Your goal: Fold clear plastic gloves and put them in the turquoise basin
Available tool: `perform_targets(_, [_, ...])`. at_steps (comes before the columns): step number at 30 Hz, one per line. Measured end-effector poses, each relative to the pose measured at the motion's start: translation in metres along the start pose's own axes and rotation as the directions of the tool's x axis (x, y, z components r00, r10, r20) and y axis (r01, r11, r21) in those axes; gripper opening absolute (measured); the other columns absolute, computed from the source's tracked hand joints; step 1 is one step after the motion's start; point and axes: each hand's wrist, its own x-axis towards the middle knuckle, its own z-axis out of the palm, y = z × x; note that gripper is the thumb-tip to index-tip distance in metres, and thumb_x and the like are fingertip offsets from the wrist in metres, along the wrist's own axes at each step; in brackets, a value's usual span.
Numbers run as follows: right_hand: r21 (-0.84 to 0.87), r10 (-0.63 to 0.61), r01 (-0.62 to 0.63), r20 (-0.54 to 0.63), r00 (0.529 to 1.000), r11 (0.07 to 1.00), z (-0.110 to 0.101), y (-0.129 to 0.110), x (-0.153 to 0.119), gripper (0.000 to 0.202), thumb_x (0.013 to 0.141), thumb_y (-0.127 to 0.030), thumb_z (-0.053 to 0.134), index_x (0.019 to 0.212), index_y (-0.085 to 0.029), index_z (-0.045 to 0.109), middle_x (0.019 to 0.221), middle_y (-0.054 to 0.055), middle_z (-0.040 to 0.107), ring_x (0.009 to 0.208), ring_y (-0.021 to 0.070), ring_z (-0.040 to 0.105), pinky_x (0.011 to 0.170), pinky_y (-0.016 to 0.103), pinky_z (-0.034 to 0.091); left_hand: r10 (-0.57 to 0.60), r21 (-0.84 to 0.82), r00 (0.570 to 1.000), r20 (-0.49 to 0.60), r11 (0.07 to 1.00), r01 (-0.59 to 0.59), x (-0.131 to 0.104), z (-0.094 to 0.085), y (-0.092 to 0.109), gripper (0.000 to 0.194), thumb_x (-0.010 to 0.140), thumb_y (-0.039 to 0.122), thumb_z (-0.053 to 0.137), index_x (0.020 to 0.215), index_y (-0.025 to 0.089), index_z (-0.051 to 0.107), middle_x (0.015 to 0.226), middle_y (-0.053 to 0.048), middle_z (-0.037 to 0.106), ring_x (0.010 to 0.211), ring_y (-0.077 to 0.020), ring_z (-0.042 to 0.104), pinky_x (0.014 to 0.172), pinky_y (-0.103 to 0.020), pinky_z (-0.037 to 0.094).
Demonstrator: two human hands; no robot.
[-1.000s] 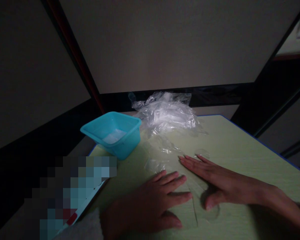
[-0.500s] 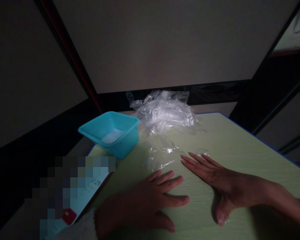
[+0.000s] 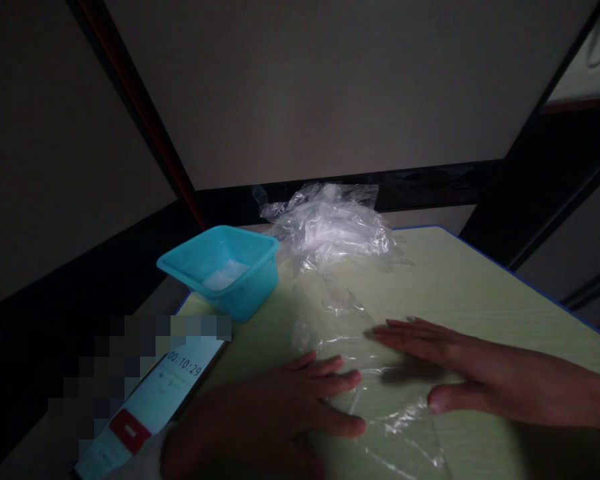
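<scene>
A clear, thin plastic bag (image 3: 380, 393) lies spread on the pale green table (image 3: 470, 273), partly creased and shiny. My left hand (image 3: 285, 407) rests palm down at its left edge, fingers spread and holding nothing. Over on the right side, my right hand (image 3: 460, 373) is held with fingers stretched out and thumb apart, just above or touching the bag; I cannot tell which. Farther back sits a crumpled heap of clear plastic bags (image 3: 340, 227), and some of the film runs from it toward my hands.
A turquoise plastic basin (image 3: 250, 287) with something whitish inside stands at the table's left corner. In front of it lies a phone (image 3: 165, 387) with a lit timer screen, close to my left forearm. A large light panel (image 3: 330, 93) rises behind the table.
Clear plastic now shows flat between my hands, where bare table was before. My right hand has turned and lifted a little; my left hand has shifted slightly left and down.
</scene>
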Motion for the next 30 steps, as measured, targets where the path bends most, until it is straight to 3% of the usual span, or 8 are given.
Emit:
perform_targets(4, [-0.064, -0.014, -0.001, -0.242, 0.970, 0.998, 0.002, 0.007, 0.011, 0.046, 0.087, -0.046, 0.049, 0.128, -0.025, 0.052, 0.131, 0.008, 0.053, 0.118, 0.0279, 0.050, 0.098, 0.048, 0.041, -0.046, 0.037, 0.998, 0.032, 0.998, 0.045, -0.010, -0.012, 0.011, 0.046, 0.078, 0.029, 0.066, 0.122, 0.024, 0.055, 0.140, -0.007, 0.039, 0.134, -0.0294, 0.025, 0.109, -0.050, 0.017])
perform_targets(8, [-0.160, -0.136, 0.083, -0.356, 0.925, 0.984, 0.012, 0.007, 0.030, 0.034, 0.092, -0.037, 0.043, 0.115, -0.020, 0.061, 0.116, 0.009, 0.063, 0.110, 0.0258, 0.056, 0.095, 0.047, 0.043, 0.103, 0.005, 0.985, -0.135, 0.995, -0.104, -0.001, -0.007, 0.023, 0.038, 0.087, 0.028, 0.055, 0.124, 0.024, 0.052, 0.130, -0.002, 0.054, 0.129, -0.0168, 0.039, 0.113, -0.035, 0.014])
perform_targets(11, [-0.178, -0.252, 0.207, -0.294, 0.922, 0.962, 0.021, 0.000, 0.037, 0.035, 0.094, -0.032, 0.038, 0.121, -0.019, 0.057, 0.121, 0.009, 0.061, 0.116, 0.0229, 0.053, 0.101, 0.046, 0.038, 0.187, 0.189, 0.938, -0.291, 0.973, -0.135, 0.026, 0.013, 0.024, 0.035, 0.088, 0.023, 0.054, 0.121, 0.013, 0.052, 0.128, -0.008, 0.055, 0.126, -0.0154, 0.042, 0.111, -0.024, 0.019])
perform_targets(15, [-0.129, -0.344, 0.335, -0.059, 0.937, 0.934, 0.029, -0.005, 0.039, 0.047, 0.093, -0.040, 0.039, 0.134, -0.017, 0.043, 0.135, 0.010, 0.049, 0.125, 0.0217, 0.042, 0.110, 0.046, 0.023, 0.317, 0.391, 0.913, -0.258, 0.898, -0.201, 0.059, 0.044, 0.012, 0.051, 0.086, 0.036, 0.055, 0.126, 0.007, 0.044, 0.122, -0.012, 0.057, 0.116, -0.0231, 0.050, 0.103, -0.029, 0.033])
perform_targets(18, [-0.134, -0.336, 0.339, 0.048, 0.941, 0.931, 0.030, 0.000, 0.040, 0.059, 0.090, -0.048, 0.040, 0.140, -0.018, 0.030, 0.144, 0.010, 0.034, 0.133, 0.0240, 0.027, 0.111, 0.051, 0.013, 0.338, 0.497, 0.896, -0.287, 0.852, -0.162, 0.066, 0.057, 0.004, 0.040, 0.091, 0.032, 0.044, 0.123, 0.009, 0.045, 0.121, -0.010, 0.057, 0.115, -0.0229, 0.049, 0.104, -0.031, 0.030])
perform_targets(23, [-0.249, -0.267, 0.279, 0.080, 0.960, 0.928, 0.027, 0.014, 0.048, 0.064, 0.092, -0.051, 0.031, 0.143, -0.018, 0.013, 0.148, 0.011, 0.021, 0.136, 0.0253, 0.015, 0.109, 0.056, 0.008, 0.383, 0.582, 0.871, -0.309, 0.800, -0.146, 0.064, 0.060, 0.003, 0.035, 0.095, 0.027, 0.033, 0.124, 0.011, 0.043, 0.126, -0.007, 0.055, 0.122, -0.0193, 0.044, 0.107, -0.027, 0.023])
perform_targets(27, [-0.336, -0.215, 0.214, 0.034, 0.976, 0.917, 0.023, 0.021, 0.056, 0.064, 0.092, -0.051, 0.030, 0.144, -0.018, 0.014, 0.149, 0.010, 0.020, 0.137, 0.0260, 0.013, 0.108, 0.057, 0.010, 0.401, 0.601, 0.861, -0.313, 0.786, -0.148, 0.061, 0.056, 0.005, 0.037, 0.096, 0.027, 0.029, 0.125, 0.009, 0.043, 0.140, -0.009, 0.042, 0.131, -0.0192, 0.032, 0.111, -0.028, 0.014])
perform_targets(30, [-0.369, -0.180, 0.168, 0.001, 0.984, 0.914, 0.020, 0.027, 0.062, 0.063, 0.092, -0.051, 0.031, 0.144, -0.018, 0.016, 0.149, 0.010, 0.020, 0.137, 0.0263, 0.013, 0.109, 0.055, 0.010, 0.381, 0.575, 0.873, -0.304, 0.804, -0.151, 0.058, 0.055, 0.006, 0.039, 0.096, 0.029, 0.029, 0.128, 0.009, 0.040, 0.143, -0.008, 0.037, 0.133, -0.0180, 0.029, 0.111, -0.028, 0.015])
